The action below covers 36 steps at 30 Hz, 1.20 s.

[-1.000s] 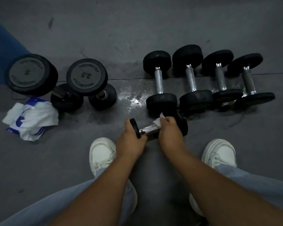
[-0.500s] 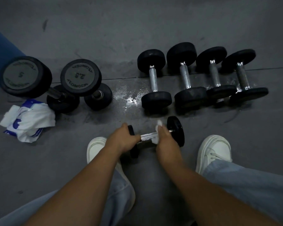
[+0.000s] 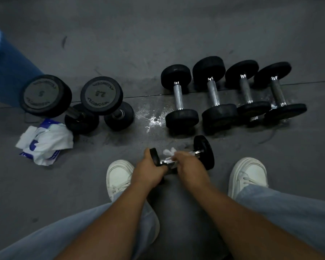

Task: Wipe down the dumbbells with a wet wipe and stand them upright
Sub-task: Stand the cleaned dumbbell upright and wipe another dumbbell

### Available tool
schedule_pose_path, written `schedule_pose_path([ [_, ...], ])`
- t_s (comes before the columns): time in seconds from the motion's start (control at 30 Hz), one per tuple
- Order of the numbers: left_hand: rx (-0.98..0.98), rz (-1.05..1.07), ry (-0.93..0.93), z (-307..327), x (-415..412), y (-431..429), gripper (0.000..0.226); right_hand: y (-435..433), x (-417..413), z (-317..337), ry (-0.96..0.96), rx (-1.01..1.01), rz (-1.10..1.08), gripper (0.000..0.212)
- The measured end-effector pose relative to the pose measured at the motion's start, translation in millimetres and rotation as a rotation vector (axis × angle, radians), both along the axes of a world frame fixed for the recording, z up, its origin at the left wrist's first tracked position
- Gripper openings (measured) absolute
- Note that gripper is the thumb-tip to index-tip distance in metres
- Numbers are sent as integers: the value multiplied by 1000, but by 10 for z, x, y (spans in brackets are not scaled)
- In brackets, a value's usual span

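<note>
We see matt black, rubbery-looking heads on the small dumbbell (image 3: 204, 152), with a glossy metal handle (image 3: 165, 162) under the soft white wet wipe (image 3: 168, 152). The four lying dumbbells (image 3: 182, 118) pair the same dull black heads with greyer metal handles that look rough. We find the floor (image 3: 158, 44) matt grey and scuffed, glistening at a wet patch (image 3: 152, 117). The wipe packet (image 3: 45, 145) looks like crinkled plastic film; the trousers (image 3: 289, 207) are pale cloth, the shoes (image 3: 250, 175) smooth white.

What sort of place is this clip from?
Probably a gym: a row of four dumbbells lying on dark matted floor, plus an upright dumbbell marked 5 and another marked 2.5.
</note>
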<state>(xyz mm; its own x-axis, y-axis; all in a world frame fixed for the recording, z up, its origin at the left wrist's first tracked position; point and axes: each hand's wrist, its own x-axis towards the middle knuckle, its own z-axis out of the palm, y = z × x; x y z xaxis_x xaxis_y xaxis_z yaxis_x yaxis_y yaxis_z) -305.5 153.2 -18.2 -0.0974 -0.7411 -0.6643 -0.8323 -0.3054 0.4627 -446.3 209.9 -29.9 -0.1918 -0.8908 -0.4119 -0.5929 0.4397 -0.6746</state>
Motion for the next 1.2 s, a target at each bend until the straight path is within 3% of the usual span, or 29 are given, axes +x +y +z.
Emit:
schedule_pose_path([
  [0.07,36,-21,-5,-9,4,-10,62,-111,-88,13,42,-33,-141,19],
  [0.1,46,-26,-9,-20,0,-5,60,-137,-112,-3,166,-50,-151,18],
  [0.17,60,-24,-12,-43,-13,-19,59,-94,-82,-62,424,-60,-123,25],
  [0.23,72,-8,-5,-55,-13,-58,60,0,24,-108,535,-54,1,46],
  [0.3,78,-14,0,-69,-3,-56,64,61,125,-92,462,-69,238,53],
  [0.37,70,-21,15,-78,3,-28,68,30,105,-53,239,-131,360,48],
  [0.43,64,-20,17,-92,6,-23,68,-27,-4,28,32,-147,91,40],
  [0.5,72,-28,-9,-97,0,-67,68,-28,-56,21,73,-64,-147,33],
  [0.57,85,-27,-11,-91,-7,-104,64,-14,30,10,259,-39,88,26],
  [0.63,105,-16,8,-71,-4,-125,69,1,88,-39,271,-99,331,28],
  [0.77,67,21,-6,-83,6,-65,93,-19,-65,-77,492,-41,225,58],
  [0.9,-75,55,-92,-50,-53,95,75,-111,-16,-7,386,-42,391,51],
  [1.0,-83,82,-96,-57,-66,100,61,-160,-120,-45,568,15,348,47],
  [1.03,-70,74,-97,-61,-67,68,55,-159,-97,-40,567,23,366,46],
  [1.1,-40,51,-89,-69,-65,-19,43,-157,33,32,350,-46,378,40],
  [1.2,-41,84,-33,-56,-27,-136,46,-141,57,73,107,-197,20,34],
])
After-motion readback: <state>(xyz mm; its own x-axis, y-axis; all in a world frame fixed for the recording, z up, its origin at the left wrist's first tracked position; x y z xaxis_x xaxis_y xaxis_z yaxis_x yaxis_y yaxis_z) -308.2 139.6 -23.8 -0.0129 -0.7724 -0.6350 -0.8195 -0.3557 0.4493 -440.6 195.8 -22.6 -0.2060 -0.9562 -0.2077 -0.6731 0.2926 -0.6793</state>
